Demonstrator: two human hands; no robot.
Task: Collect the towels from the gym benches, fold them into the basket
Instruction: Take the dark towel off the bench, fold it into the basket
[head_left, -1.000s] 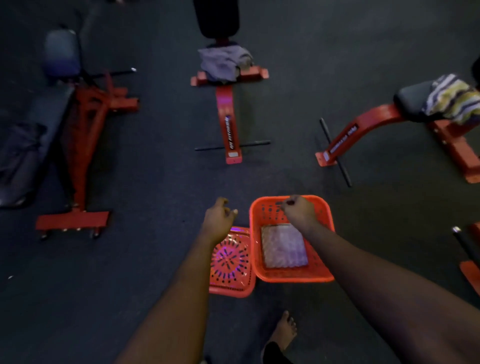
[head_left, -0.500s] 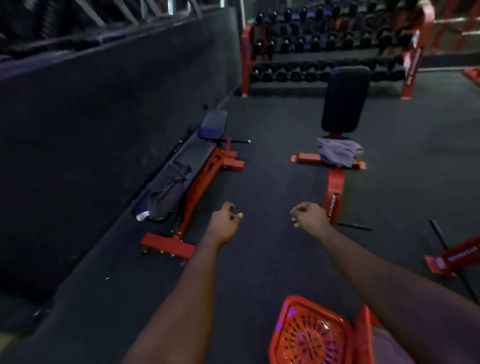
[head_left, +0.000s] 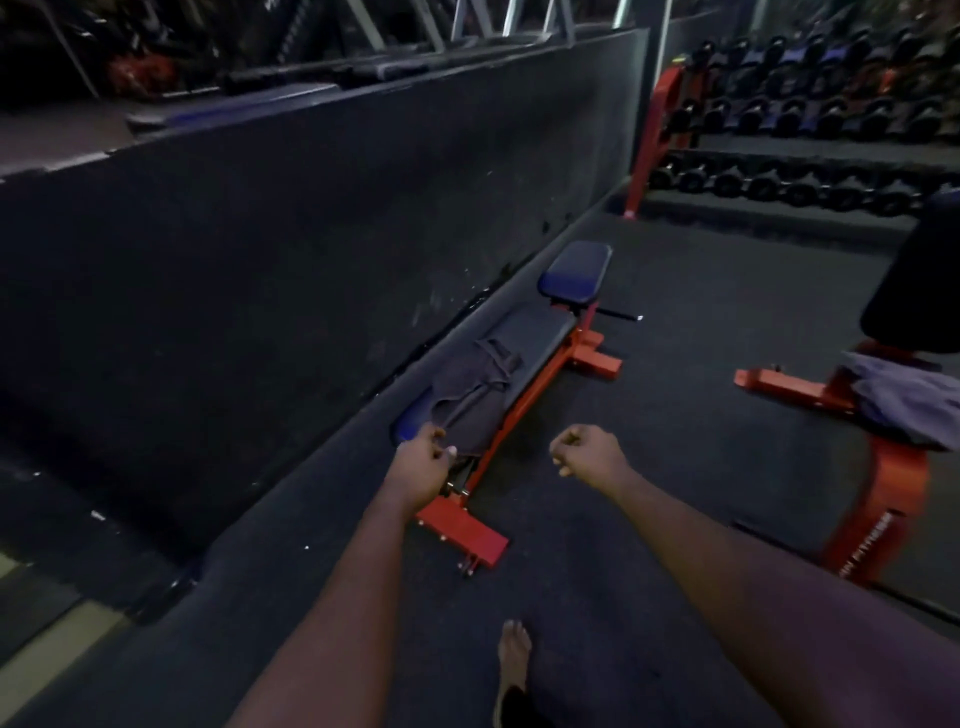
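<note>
Dark towel reached for on the wall-side bench

A dark, limp, creased towel (head_left: 475, 395) is draped over the padded red-framed bench (head_left: 540, 338) at 11 o'clock; its near edge is met by the left hand (head_left: 423, 460), fingers curled, grip uncertain; the right hand (head_left: 587, 457) is clenched empty; a grey crumpled towel (head_left: 906, 400) is seen at 3 o'clock.

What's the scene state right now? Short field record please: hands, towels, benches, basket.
left hand: fingers curled at the near end of the dark grey towel; grip not confirmed
right hand: loose fist, empty, over the floor
dark grey towel: draped lengthwise on the flat red-framed bench with black pad by the wall
second towel: grey crumpled towel on the red bench at right, untouched
basket: not in view
background: dumbbell rack behind
</note>
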